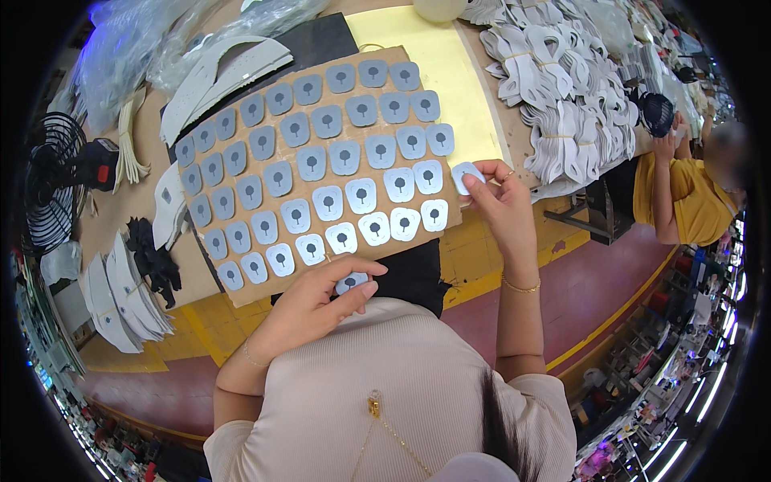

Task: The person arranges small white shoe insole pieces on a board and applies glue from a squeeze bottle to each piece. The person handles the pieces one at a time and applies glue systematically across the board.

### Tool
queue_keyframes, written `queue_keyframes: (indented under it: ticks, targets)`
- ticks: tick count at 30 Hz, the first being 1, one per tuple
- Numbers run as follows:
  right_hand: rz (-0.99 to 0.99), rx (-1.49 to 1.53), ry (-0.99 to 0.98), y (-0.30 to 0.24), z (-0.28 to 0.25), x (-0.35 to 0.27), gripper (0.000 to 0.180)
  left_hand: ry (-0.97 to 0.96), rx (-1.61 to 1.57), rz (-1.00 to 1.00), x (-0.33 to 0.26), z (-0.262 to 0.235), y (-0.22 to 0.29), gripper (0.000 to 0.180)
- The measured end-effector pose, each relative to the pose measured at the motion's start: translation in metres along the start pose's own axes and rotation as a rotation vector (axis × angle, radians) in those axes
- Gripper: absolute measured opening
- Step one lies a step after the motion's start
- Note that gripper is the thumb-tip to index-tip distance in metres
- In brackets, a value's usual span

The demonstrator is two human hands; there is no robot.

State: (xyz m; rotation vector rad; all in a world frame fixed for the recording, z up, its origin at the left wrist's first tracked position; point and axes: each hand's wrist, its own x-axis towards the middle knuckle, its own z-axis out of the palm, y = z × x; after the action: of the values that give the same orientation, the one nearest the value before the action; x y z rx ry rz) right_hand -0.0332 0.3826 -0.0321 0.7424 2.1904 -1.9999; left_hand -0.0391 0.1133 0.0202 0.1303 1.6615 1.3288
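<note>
A brown cardboard sheet (453, 207) lies in front of me, covered with rows of small grey rounded patches (330, 203), each printed with a dark tree-like mark. Between the thumb and fingers of my left hand (315, 304) is one such grey patch (351, 283), just off the sheet's near edge. My right hand (504, 205) pinches another grey patch (465, 178) beside the sheet's right edge. Part of each held patch is hidden by my fingers.
Stacks of white cut-out pieces (554, 96) fill the right of the table, beyond yellow paper (438, 60). To the left are a black fan (56, 181), black strips (152, 261) and curved white pieces (120, 301). Clear plastic (128, 56) lies far left. A person in yellow (695, 197) works at right.
</note>
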Motion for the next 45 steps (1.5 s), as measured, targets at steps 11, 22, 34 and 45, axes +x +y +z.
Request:
queue_keyframes:
  ticks: [11, 22, 34, 45]
  targets:
    - [-0.207, -0.133, -0.053, -0.007, -0.018, 0.004, 0.023, -0.006, 0.016, -0.008, 0.001, -0.002, 0.002, 0.024]
    - [-0.175, -0.125, -0.147, -0.002, -0.014, 0.015, 0.021, 0.027, -0.023, -0.014, -0.001, -0.002, 0.006, 0.022]
    - [-0.088, -0.099, -0.097, -0.001, 0.003, 0.017, 0.023, 0.042, -0.029, -0.013, 0.0, -0.002, 0.005, 0.023]
    - [-0.081, -0.109, -0.127, 0.002, 0.005, 0.021, 0.028, 0.054, -0.031, -0.014, 0.0, -0.001, 0.004, 0.023]
